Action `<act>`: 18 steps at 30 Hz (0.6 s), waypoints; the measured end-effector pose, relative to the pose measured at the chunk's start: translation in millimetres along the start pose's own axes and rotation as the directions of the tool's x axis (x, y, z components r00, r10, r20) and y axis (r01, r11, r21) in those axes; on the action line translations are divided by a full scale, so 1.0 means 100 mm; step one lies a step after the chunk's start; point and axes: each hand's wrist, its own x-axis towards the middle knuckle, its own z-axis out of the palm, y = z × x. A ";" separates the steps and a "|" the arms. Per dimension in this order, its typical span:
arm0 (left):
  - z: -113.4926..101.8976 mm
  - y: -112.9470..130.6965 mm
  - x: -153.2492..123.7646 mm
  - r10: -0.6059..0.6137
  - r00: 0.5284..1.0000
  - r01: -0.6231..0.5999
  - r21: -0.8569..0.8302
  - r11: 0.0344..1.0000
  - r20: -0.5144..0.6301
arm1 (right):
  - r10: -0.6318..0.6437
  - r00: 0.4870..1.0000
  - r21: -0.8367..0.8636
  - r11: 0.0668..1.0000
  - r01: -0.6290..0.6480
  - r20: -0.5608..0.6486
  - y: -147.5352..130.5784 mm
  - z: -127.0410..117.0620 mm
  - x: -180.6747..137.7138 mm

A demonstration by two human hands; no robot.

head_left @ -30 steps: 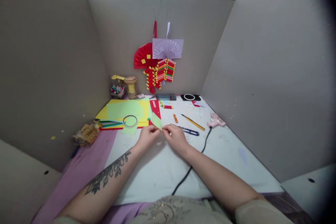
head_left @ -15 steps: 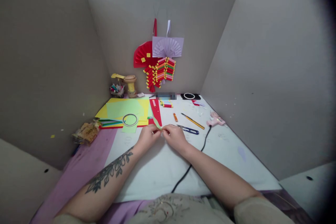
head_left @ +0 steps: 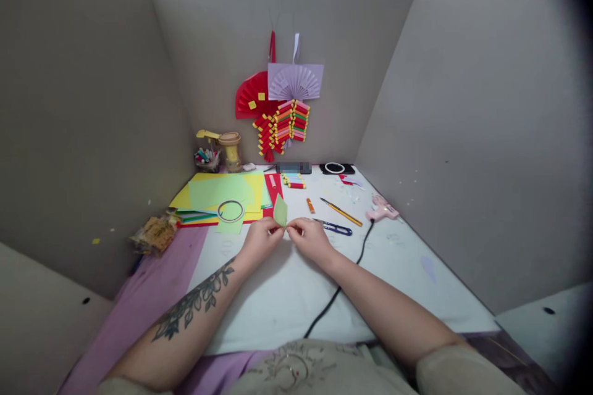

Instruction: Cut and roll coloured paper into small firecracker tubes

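A small piece of light green paper (head_left: pixel 280 210) stands up between my two hands, its lower edge pinched in my fingertips. My left hand (head_left: pixel 264 234) is closed on the left end of that edge, and my right hand (head_left: pixel 307 237) pinches it at the right, the fingertips almost touching. Just beyond my right hand lie blue thread snips (head_left: pixel 339 229), partly hidden behind the knuckles. A small orange paper roll (head_left: pixel 310 205) and a yellow pencil (head_left: pixel 343 213) rest farther back. Left of my hands, a roll of tape (head_left: pixel 218 212) lies on green paper.
Stacked coloured sheets (head_left: pixel 185 197) lie at the left, near a jar of pens (head_left: pixel 207 162). A pink glue gun (head_left: pixel 382 208) sits at the right, its black cord (head_left: pixel 331 302) crossing the table. Paper fans (head_left: pixel 296 81) with firecracker strings hang on the back panel. Finished rolls (head_left: pixel 294 182) lie behind.
The green paper has turned from a narrow, edge-on strip leaning left to a wider upright face. Both hands stay in nearly the same place, still pinching it.
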 end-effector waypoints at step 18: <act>-0.02 0.02 -0.01 0.056 0.998 -0.056 -0.004 0.998 0.024 | 0.085 0.996 0.148 0.985 -0.084 -0.001 0.06 0.02 0.03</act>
